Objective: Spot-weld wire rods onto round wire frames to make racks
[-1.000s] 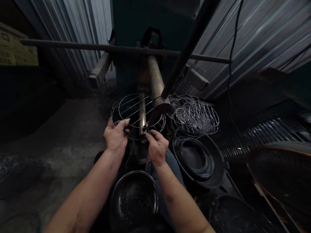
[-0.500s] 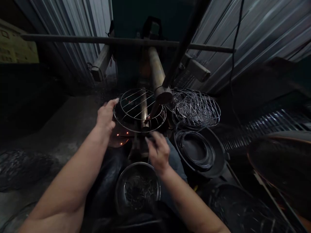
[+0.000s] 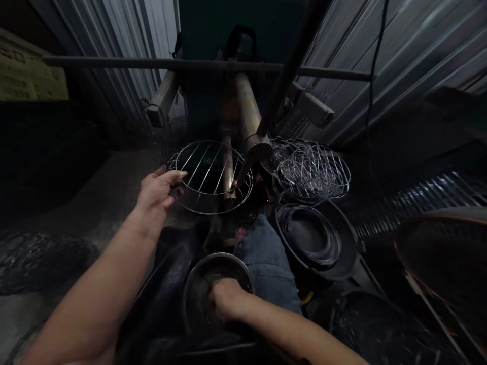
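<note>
1. Right hand point(image 3: 227, 299) has dropped down into a steel bowl point(image 3: 196, 299) at six o'clock; its fingers are hidden, so their spread cannot be told.
2. Left hand point(image 3: 155, 191) grips the edge of a round wire rack point(image 3: 207, 142), which sits at twelve o'clock.

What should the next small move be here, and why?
Probably the right hand should lift a wire piece from the metal bowl up to the round wire rack. The right hand is already down in the bowl, while the left hand holds the rack by its rim, keeping it within reach.
</note>
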The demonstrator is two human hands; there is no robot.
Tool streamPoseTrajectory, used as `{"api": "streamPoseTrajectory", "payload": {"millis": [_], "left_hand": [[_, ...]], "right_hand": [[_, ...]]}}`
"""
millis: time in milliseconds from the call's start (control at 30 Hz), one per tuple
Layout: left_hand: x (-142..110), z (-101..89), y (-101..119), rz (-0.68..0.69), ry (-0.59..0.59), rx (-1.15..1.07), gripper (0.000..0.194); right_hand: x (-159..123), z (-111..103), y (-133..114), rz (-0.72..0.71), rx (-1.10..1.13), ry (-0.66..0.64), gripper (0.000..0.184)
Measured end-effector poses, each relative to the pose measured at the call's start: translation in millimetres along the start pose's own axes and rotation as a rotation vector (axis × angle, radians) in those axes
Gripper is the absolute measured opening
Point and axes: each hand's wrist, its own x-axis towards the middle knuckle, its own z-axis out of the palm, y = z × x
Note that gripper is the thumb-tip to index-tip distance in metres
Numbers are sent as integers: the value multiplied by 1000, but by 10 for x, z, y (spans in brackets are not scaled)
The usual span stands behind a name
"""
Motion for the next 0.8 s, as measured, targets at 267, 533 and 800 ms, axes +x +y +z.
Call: {"api": "streamPoseTrajectory", "payload": {"millis": [267,533,800], "left_hand": [[-297,-109,-289,60,-59,-158,41],[-445,-22,-398,5,-108,-177,44],[-433,0,-448,10,-93,-193,46]], "right_hand": [[-431,-132,389,-44,916,387,12],[-1059,-103,1036,106,727,888,9],[-1039,231,1116,157,668,1305,18]]}}
